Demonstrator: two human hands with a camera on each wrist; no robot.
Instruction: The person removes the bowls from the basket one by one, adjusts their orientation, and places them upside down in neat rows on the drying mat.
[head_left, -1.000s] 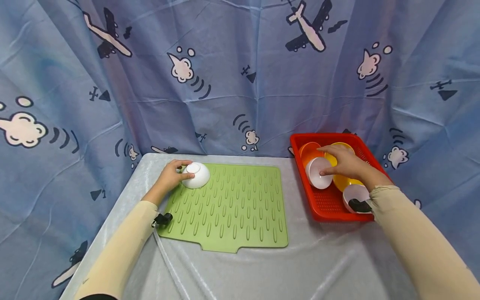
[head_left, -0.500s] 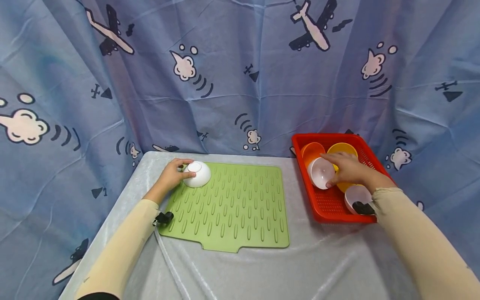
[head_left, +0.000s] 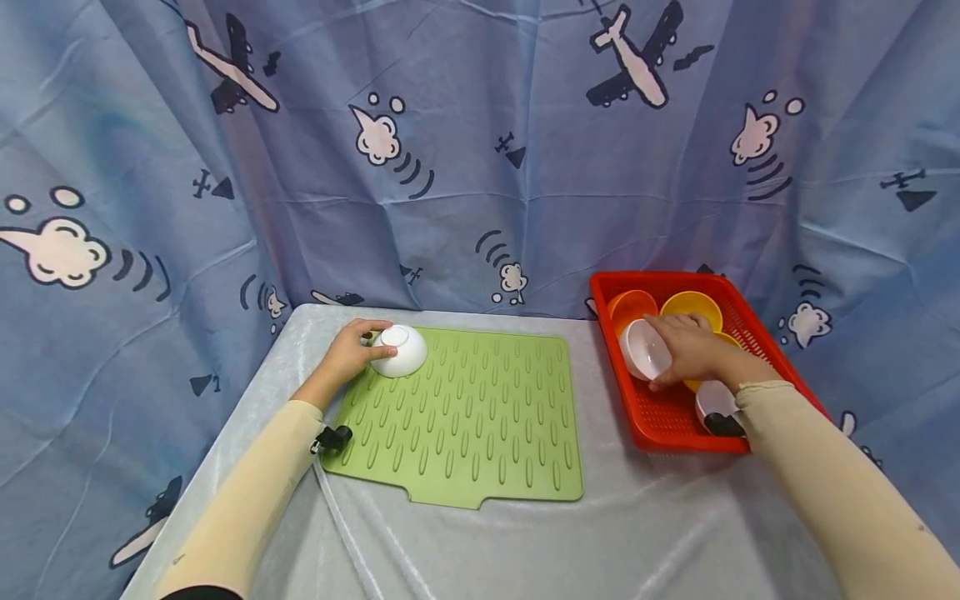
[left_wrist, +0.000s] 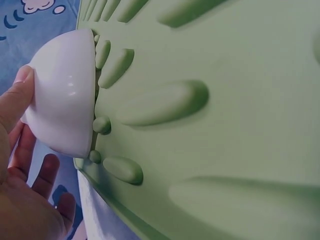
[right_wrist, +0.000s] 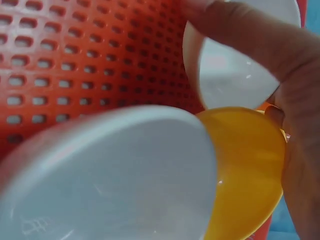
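On the far left corner of the green ribbed mat (head_left: 480,417), a white bowl (head_left: 408,354) stands upside down. My left hand (head_left: 348,354) pinches it by its foot, the thumb on the base in the left wrist view while other fingers stay off it. At the right, my right hand (head_left: 693,350) reaches into the red basket (head_left: 684,442) and grips another white bowl (head_left: 645,350), which is tilted with its opening toward the hand. In the right wrist view the thumb (right_wrist: 250,30) crosses that bowl's opening; the other fingers are mostly hidden.
Inside the basket are also an orange bowl (head_left: 633,307), a yellow bowl (head_left: 690,307) with more yellow below it, and a white bowl (head_left: 711,402) near the front. A blue patterned curtain (head_left: 450,167) hangs behind the table. Grey cloth (head_left: 562,550) covers the tabletop.
My right hand has come down and closed in on the white bowl in the basket, and that bowl has tilted slightly. The left hand and its bowl stay in place.
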